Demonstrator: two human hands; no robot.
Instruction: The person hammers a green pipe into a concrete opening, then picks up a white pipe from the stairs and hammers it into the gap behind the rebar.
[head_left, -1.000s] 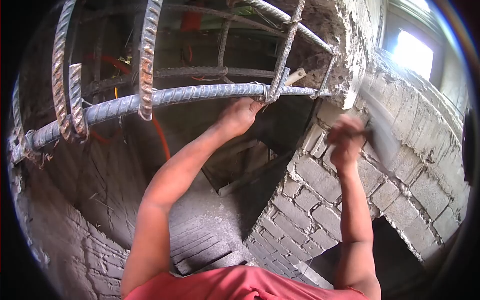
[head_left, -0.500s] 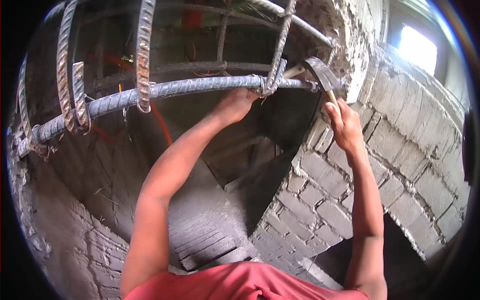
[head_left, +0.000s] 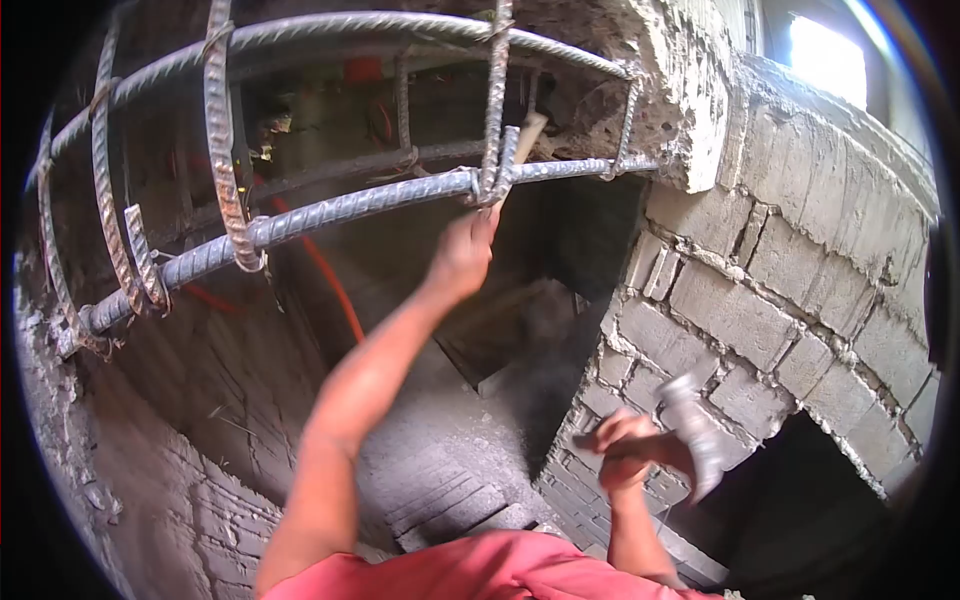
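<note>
My left hand [head_left: 465, 252] is closed around the lower end of a pale wooden stick [head_left: 524, 146], just below the lower rebar [head_left: 370, 200]. The stick slants up past a vertical rebar tie [head_left: 494, 110]; its far end lies in shadow. Lower right, my right hand [head_left: 626, 442] grips a claw hammer [head_left: 692, 432], held well below the bars and near the block wall. Motion smears the hammer, with its metal head toward the right. Both hands are bare.
Several ribbed bars form a cage, joined to a rough concrete column [head_left: 700, 110]. A concrete block wall [head_left: 740, 300] stands on the right, with a dark opening [head_left: 790, 500] below. An orange hose [head_left: 325, 265] hangs behind the bars.
My right hand has brought the hammer down and away from the bar end beside the column. My left hand stays under the bars with the stick, now more upright. The view has shifted.
</note>
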